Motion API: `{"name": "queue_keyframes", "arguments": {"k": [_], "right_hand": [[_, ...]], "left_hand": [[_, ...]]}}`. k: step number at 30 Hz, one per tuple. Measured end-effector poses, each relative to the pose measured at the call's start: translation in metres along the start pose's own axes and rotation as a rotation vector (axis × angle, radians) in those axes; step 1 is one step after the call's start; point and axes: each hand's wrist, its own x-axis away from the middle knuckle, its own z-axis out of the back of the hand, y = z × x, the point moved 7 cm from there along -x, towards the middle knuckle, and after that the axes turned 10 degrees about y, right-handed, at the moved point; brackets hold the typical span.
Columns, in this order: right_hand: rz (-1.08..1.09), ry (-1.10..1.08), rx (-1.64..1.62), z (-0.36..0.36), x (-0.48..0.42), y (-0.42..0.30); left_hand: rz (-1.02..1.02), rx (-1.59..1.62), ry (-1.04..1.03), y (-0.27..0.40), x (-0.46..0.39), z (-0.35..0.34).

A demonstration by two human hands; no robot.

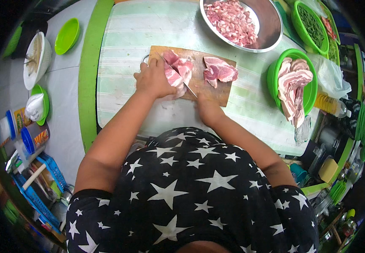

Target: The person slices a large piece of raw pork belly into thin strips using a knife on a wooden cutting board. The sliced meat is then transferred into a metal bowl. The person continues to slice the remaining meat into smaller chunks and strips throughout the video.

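Observation:
On a wooden cutting board (pixel 198 57) lies a piece of raw pork (pixel 182 68), with a knife (pixel 188 89) set across it. My right hand (pixel 210 109) grips the knife at the board's near edge; the handle is hidden in the fingers. Spread over the left part of the pork, my left hand (pixel 154 79) presses it against the board, thumb towards the blade. A second slab of raw pork (pixel 219 71) rests on the right part of the board, apart from the knife.
Beyond the board stands a steel bowl (pixel 269 22) of diced pork. A green bowl (pixel 272 85) with pork belly strips is at the right, beside an oil bottle (pixel 329 104). Farther right is a green basket (pixel 299 34) of green beans. A white colander (pixel 45 60) stands at the left.

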Motion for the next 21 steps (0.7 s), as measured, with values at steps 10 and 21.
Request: {"name": "queue_keyframes", "arguments": {"k": [10,21], "right_hand": [[0.136,0.180,-0.071,-0.010,0.003,0.012],[0.020,0.150,-0.015,-0.005,-0.028,-0.015]], "left_hand": [[0.004,0.003,-0.017,0.004,-0.003,-0.001],[-0.013,-0.016,0.006,0.005,0.000,0.000]]}}
